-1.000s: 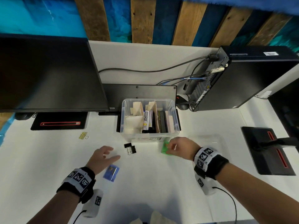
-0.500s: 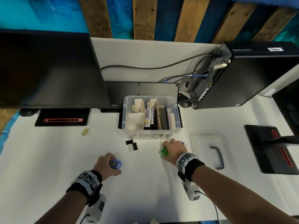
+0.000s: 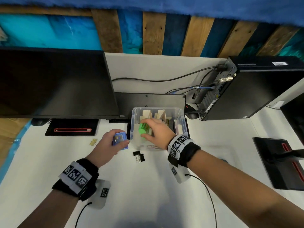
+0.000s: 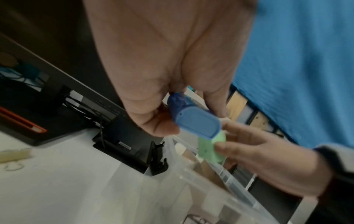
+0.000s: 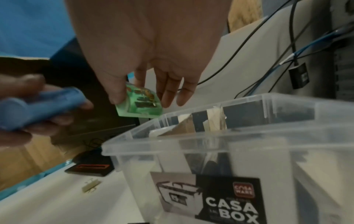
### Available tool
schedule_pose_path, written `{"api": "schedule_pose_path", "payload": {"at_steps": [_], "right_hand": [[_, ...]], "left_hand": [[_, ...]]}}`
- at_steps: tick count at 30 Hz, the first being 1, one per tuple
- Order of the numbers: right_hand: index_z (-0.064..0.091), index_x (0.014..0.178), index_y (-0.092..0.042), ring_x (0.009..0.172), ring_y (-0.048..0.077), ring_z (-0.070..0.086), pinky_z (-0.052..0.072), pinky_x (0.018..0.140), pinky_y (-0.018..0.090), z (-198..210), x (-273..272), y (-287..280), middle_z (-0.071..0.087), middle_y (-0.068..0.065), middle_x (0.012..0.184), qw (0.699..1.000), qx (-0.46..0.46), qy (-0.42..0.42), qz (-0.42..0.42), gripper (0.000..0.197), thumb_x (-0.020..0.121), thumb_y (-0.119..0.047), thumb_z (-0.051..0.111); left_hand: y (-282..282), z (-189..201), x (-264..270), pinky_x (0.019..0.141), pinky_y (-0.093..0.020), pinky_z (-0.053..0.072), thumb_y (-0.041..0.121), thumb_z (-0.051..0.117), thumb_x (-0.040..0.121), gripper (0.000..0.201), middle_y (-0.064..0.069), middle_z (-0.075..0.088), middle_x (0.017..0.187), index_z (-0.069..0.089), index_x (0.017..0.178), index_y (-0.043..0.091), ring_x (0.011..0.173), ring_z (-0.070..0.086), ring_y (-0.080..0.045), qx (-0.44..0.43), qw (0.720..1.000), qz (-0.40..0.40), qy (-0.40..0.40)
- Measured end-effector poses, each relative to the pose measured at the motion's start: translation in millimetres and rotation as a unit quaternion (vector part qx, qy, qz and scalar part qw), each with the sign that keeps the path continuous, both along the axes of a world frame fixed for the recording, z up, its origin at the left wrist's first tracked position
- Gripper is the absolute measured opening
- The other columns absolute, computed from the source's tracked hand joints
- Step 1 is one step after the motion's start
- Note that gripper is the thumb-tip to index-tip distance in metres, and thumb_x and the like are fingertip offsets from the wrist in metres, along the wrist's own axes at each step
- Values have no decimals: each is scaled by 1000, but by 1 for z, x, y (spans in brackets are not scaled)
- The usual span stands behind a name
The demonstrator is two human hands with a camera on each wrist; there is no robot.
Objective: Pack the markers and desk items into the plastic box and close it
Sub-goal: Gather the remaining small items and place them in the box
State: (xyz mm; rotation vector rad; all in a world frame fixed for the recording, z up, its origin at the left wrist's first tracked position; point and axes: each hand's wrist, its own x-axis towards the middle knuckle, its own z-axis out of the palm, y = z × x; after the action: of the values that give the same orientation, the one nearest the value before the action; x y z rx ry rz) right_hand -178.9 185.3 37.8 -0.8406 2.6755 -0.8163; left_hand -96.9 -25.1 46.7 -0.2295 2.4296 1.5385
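Observation:
The clear plastic box point(image 3: 182, 118) point(image 5: 220, 136) point(image 4: 191, 181) stands open behind my hands, with cardboard dividers and markers inside. My right hand point(image 3: 150, 131) point(image 5: 139, 100) pinches a small green case point(image 3: 142, 130) point(image 5: 140, 104) point(image 4: 210, 149) above the box's left compartment. My left hand point(image 3: 118, 142) point(image 4: 195, 122) grips a small blue case point(image 3: 120, 140) point(image 4: 195, 122) point(image 5: 34, 106) just left of the box's rim. The clear lid point(image 3: 228, 155) lies to the right, partly hidden by my right arm.
Black binder clips point(image 3: 139, 156) lie in front of the box, a gold clip point(image 3: 93, 142) point(image 5: 90, 185) at left. A monitor point(image 3: 52, 83) stands at left, a keyboard point(image 3: 149, 100) behind the box, a computer tower point(image 3: 255, 86) with cables at right, a monitor base point(image 3: 279, 163) far right.
Both hands lifted their cases off the desk and carried them forward. The right hand with the green case now hangs over the box; the left with the blue case reached its left rim.

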Motion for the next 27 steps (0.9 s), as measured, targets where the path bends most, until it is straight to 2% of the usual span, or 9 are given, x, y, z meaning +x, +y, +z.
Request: {"api": "schedule_pose_path", "payload": {"at_steps": [4,6,9,14,18,21,23,25,27], "right_hand": [[44,136,-20,121,29,49,39,104,41,-21,-12,-6,54,8,132,998,56,-1,-2,53,87,-32,60],[45,136,-19,124,27,48,37,107,39,-30,-12,-1,53,8,134,1000,29,-9,-9,55,85,-30,63],[52,128,-17,117,24,51,41,103,37,-31,-7,15,57,7,125,999,-5,-8,-31,50,82,-31,67],[60,99,-15,74,6,50,43,70,20,-25,6,53,53,-7,83,995,-68,-53,-44,24,81,-28,71],[59,79,-13,53,-3,51,34,50,9,-23,13,85,51,-11,64,993,18,-112,-38,27,82,-38,69],[54,68,-23,54,3,50,41,59,20,-23,16,100,54,-13,62,990,108,-89,-10,33,78,-51,67],[57,66,-23,61,9,52,46,65,24,-26,18,105,62,-8,66,986,148,-82,1,37,76,-58,65],[65,75,-19,69,13,58,47,70,25,-28,22,111,69,-5,76,975,206,-87,15,41,77,-60,61],[65,98,-22,89,17,64,48,79,28,-38,29,121,70,-5,101,958,266,-101,19,40,81,-58,58]], "left_hand": [[4,-5,-18,69,-23,54,24,50,94,18,-12,49,119,56,111,29,98,61,-21,19,999,27,28],[13,-8,-28,75,-25,55,20,55,92,18,-10,54,117,60,107,27,99,62,-24,34,997,37,57],[32,-10,-42,75,-21,52,16,62,86,17,-2,59,106,62,99,27,89,60,-11,-15,992,44,118],[42,-38,-57,95,-39,44,25,70,78,26,0,58,106,69,105,25,102,54,-23,-147,983,-22,106],[37,-45,-55,102,-35,35,32,75,75,39,1,48,114,66,111,21,112,43,-18,-166,978,17,128],[27,-52,-44,88,-41,48,26,71,79,18,4,49,101,62,92,18,95,53,-20,-126,976,106,142],[23,-64,-32,78,-38,50,27,70,81,18,3,49,90,57,83,14,86,55,-23,-111,976,139,124],[22,-78,-21,77,-32,46,32,66,83,20,2,50,89,59,81,13,90,58,-26,-77,984,138,78],[23,-87,-14,82,-32,45,42,61,83,21,5,51,93,61,81,21,98,58,-25,-32,990,130,51]]}}
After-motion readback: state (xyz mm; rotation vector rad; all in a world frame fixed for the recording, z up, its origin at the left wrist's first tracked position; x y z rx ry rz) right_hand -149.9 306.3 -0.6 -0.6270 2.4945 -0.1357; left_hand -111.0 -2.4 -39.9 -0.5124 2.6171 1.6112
